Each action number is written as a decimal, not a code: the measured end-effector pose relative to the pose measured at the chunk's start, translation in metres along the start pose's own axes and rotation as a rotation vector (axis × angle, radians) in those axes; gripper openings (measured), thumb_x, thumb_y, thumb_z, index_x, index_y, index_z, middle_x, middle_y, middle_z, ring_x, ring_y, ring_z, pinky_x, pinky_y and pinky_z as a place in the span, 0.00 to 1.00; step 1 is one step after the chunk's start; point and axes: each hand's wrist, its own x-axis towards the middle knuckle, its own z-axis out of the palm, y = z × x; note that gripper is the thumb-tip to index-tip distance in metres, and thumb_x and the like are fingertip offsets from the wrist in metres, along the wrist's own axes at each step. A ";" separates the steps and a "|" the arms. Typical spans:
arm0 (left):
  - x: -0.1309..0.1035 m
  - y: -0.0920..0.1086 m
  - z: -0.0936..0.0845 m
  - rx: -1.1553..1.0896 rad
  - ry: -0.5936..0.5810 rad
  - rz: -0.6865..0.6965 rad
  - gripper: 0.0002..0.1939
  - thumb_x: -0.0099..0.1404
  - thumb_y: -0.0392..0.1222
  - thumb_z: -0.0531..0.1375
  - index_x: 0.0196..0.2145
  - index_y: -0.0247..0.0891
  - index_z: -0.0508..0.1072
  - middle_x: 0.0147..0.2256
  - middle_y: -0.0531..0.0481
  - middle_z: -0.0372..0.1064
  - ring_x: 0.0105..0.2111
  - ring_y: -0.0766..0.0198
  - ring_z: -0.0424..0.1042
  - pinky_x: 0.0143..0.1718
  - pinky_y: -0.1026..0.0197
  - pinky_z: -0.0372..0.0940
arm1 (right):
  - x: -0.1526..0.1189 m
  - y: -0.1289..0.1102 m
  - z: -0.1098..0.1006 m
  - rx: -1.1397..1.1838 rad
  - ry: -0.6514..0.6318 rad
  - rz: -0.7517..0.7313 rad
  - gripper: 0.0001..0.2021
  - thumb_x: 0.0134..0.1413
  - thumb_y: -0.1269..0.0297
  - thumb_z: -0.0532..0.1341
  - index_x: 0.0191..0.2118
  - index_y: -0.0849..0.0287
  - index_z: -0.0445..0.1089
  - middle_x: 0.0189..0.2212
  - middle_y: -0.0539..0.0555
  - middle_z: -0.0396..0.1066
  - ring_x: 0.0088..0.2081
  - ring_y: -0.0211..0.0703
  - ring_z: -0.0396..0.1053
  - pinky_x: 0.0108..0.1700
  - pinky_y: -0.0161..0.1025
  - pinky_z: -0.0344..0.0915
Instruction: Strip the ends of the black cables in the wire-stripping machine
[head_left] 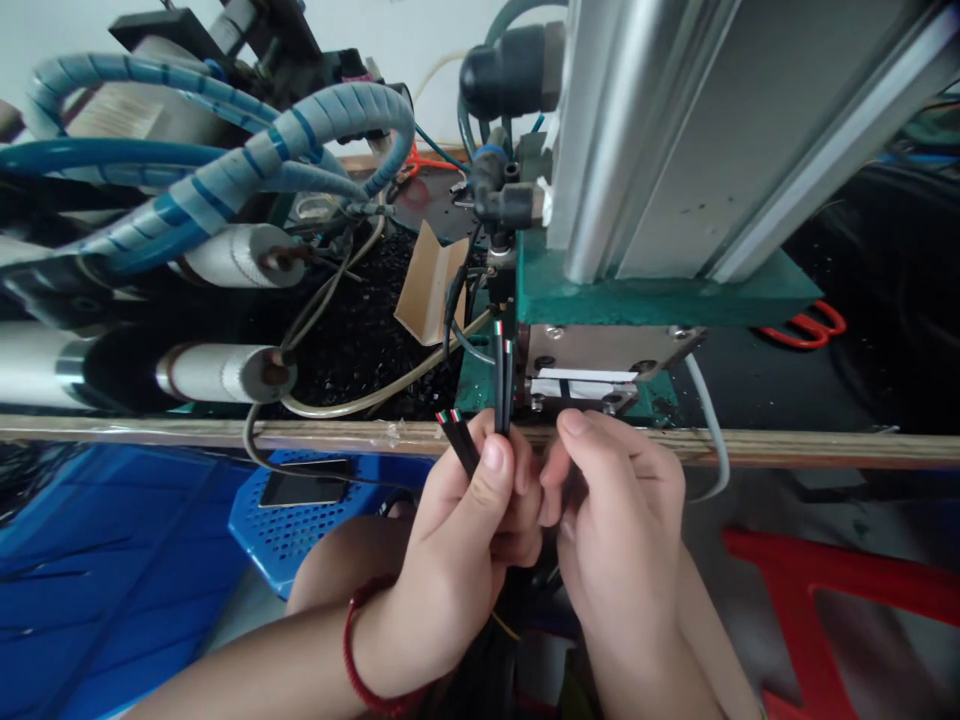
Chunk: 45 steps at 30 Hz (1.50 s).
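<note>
At the bench edge [360, 429], my left hand [454, 570] is clamping black cables [502, 395] between thumb and fingers, one pair running lengthwise toward 12 o'clock, another pair [460, 445] leaning toward 11. My right hand [622, 520] is hovering nearby at 3 o'clock, its hold impossible to tell. The machine's white strips [589, 376] are lying at 2 o'clock from my left grip.
</note>
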 end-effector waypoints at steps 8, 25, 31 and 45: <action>0.000 0.000 -0.004 -0.023 0.014 -0.020 0.21 0.78 0.57 0.62 0.32 0.40 0.68 0.22 0.61 0.51 0.19 0.73 0.42 0.20 0.74 0.49 | 0.000 0.000 0.001 -0.063 0.043 -0.022 0.22 0.66 0.60 0.67 0.20 0.56 0.70 0.14 0.46 0.65 0.17 0.37 0.63 0.19 0.33 0.59; -0.002 0.001 0.001 -0.025 0.031 -0.026 0.21 0.78 0.56 0.63 0.32 0.40 0.68 0.22 0.61 0.51 0.21 0.71 0.45 0.21 0.73 0.51 | 0.001 0.001 0.001 -0.082 0.073 -0.044 0.21 0.66 0.61 0.67 0.20 0.55 0.70 0.14 0.45 0.63 0.17 0.37 0.62 0.19 0.34 0.59; -0.002 0.001 0.001 -0.021 0.034 -0.029 0.22 0.78 0.56 0.63 0.32 0.38 0.69 0.23 0.60 0.58 0.19 0.74 0.46 0.20 0.73 0.49 | -0.002 0.004 -0.001 -0.073 0.040 -0.045 0.22 0.70 0.60 0.66 0.22 0.56 0.71 0.15 0.46 0.65 0.18 0.38 0.64 0.21 0.33 0.60; -0.001 -0.001 -0.005 -0.020 0.039 -0.053 0.22 0.78 0.56 0.62 0.32 0.39 0.66 0.22 0.63 0.50 0.20 0.73 0.41 0.20 0.72 0.45 | 0.001 0.011 -0.003 -0.049 0.027 -0.090 0.23 0.70 0.57 0.68 0.22 0.58 0.72 0.16 0.45 0.63 0.18 0.34 0.62 0.23 0.30 0.63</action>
